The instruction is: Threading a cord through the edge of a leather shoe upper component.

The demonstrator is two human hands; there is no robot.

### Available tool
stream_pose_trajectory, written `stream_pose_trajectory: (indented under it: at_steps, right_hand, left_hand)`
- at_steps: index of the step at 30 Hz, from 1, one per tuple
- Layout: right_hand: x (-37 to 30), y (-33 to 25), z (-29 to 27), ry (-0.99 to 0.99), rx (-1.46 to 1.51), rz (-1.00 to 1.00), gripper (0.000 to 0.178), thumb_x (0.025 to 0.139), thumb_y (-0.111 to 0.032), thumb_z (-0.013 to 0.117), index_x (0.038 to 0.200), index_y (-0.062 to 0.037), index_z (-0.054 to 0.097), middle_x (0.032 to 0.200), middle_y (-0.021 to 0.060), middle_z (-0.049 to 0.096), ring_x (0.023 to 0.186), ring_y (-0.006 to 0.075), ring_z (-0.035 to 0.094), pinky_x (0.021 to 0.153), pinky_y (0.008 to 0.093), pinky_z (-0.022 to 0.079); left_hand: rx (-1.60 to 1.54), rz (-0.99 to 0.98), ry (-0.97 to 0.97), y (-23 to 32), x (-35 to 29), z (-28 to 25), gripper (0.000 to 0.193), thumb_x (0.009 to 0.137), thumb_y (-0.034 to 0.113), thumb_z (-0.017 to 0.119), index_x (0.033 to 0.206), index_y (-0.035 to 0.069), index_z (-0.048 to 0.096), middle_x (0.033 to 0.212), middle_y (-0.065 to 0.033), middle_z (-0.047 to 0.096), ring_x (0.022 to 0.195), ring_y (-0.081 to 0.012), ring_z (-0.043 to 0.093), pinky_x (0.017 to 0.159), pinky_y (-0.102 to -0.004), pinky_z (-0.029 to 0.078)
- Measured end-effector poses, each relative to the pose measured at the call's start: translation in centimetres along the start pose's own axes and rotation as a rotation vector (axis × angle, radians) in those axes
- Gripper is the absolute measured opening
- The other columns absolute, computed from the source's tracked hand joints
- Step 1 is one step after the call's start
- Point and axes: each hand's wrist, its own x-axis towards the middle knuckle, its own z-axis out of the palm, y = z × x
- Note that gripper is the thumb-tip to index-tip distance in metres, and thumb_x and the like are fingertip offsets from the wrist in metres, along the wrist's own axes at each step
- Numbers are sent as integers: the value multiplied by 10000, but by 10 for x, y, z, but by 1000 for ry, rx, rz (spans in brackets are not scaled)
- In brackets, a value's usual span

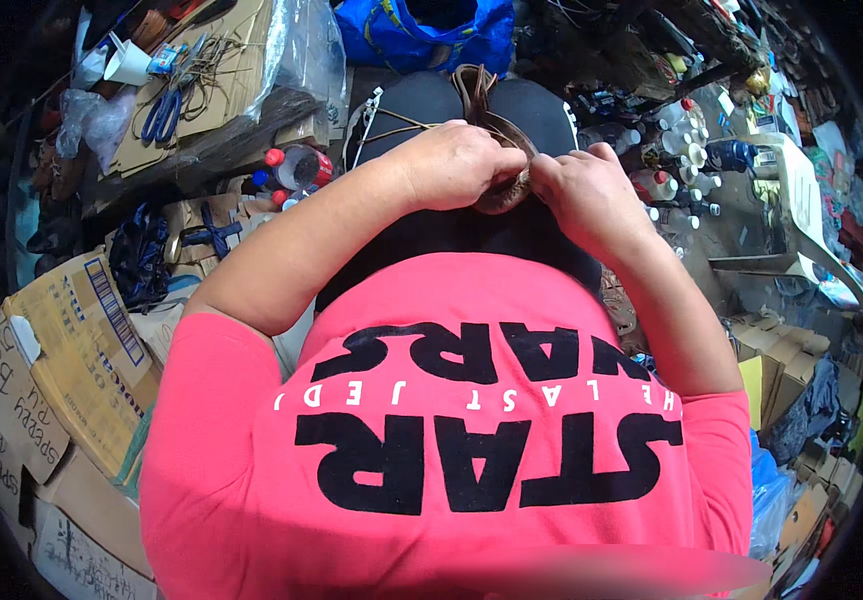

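Observation:
A brown piece of leatherwork that looks like a shoe [502, 203] rests in my lap between my thighs, partly hidden by my hands. My left hand [452, 165] is closed, its thumb and fingers pinched at the shoe's near end. Right beside it, my right hand [592, 190] is closed too, fingertips pinching at the same end. Whether a thread or lace lies between the fingertips is too small to tell. A thin tan cord [392, 131] runs out to the left from behind my left hand, across my dark-clothed thigh.
Scissors [164, 112] and a white cup [128, 62] are on a cardboard-topped surface at far left. A blue bag [432, 38] stands ahead. Plastic bottles [687, 125] crowd the right, near a white plastic chair [802, 190]. Cardboard boxes [82, 340] are stacked at left.

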Motion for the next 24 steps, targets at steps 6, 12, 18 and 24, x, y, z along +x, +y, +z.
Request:
stream_pose_trajectory:
  at_steps: [6, 12, 18, 24]
  right_hand:
    - [-17, 31, 15, 43, 47, -16, 104, 746, -41, 539, 829, -101, 555, 763, 95, 627, 826, 296, 598, 796, 405, 400]
    - [-79, 97, 20, 309, 1174, 605, 71, 882, -123, 586, 824, -86, 600, 747, -6, 580, 721, 128, 539, 741, 314, 423]
    - [-33, 84, -32, 608, 2249, -215, 232, 909, -283, 566, 974, -79, 656, 971, 49, 643, 961, 198, 584, 965, 436, 410]
    - [12, 18, -46, 442, 808, 169, 248, 909, -265, 566, 937, -40, 669, 954, 102, 671, 912, 227, 624, 819, 389, 478]
  left_hand:
    - [159, 40, 60, -20, -38, -11, 69, 774, 64, 536, 836, 91, 552, 756, -98, 585, 805, -286, 595, 724, -401, 446]
    - [47, -157, 164, -28, -77, -49, 86, 808, 23, 575, 875, 73, 553, 751, -107, 557, 769, -318, 557, 691, -398, 434]
    - [21, -45, 156, -8, -44, -43, 43, 840, 66, 571, 852, 58, 530, 754, -119, 561, 780, -334, 564, 692, -410, 435]
    - [-23, -80, 145, -6, -51, -27, 33, 840, 67, 563, 866, 62, 543, 766, -120, 578, 788, -334, 574, 705, -418, 445]
